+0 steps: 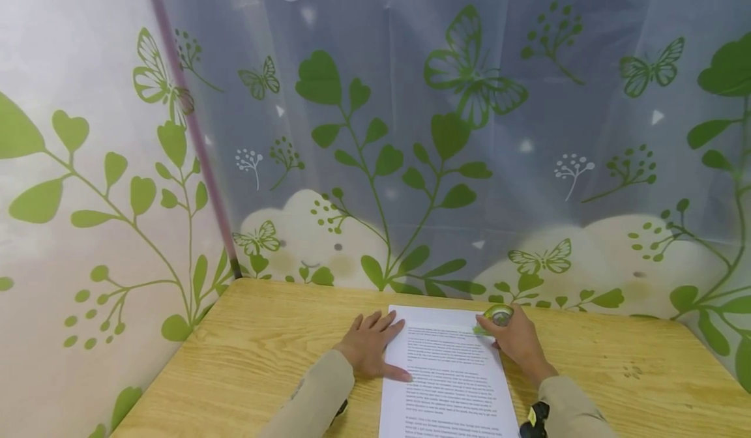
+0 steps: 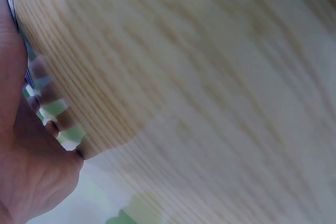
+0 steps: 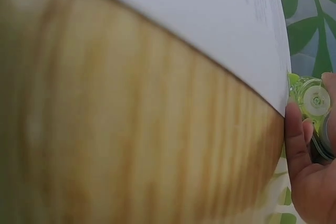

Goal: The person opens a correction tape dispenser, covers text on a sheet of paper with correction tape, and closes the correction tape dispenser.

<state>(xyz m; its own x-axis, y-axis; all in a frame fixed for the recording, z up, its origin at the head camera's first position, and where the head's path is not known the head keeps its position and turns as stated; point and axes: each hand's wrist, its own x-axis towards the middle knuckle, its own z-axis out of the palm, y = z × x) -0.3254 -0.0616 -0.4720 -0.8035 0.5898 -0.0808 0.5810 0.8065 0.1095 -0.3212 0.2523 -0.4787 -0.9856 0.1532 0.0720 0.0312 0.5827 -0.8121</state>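
Note:
A printed sheet of paper (image 1: 446,402) lies lengthwise on the wooden table, covered with paragraphs of text. My left hand (image 1: 368,345) rests at its left edge, fingers spread and thumb lying over the margin. In my right hand (image 1: 523,345) is a green see-through correction tape dispenser (image 1: 499,314), pinched between thumb and fingers. Its tip is at the right end of the top lines of text. The right wrist view shows the dispenser's round reel (image 3: 316,99) beside the paper's edge; part of its body is hidden by the fingers.
The light wooden table (image 1: 235,360) extends to both sides of the sheet. Right behind its far edge hangs a curtain (image 1: 399,197) printed with leaves, butterflies and clouds. A paler panel (image 1: 70,249) with similar leaves stands along the left side.

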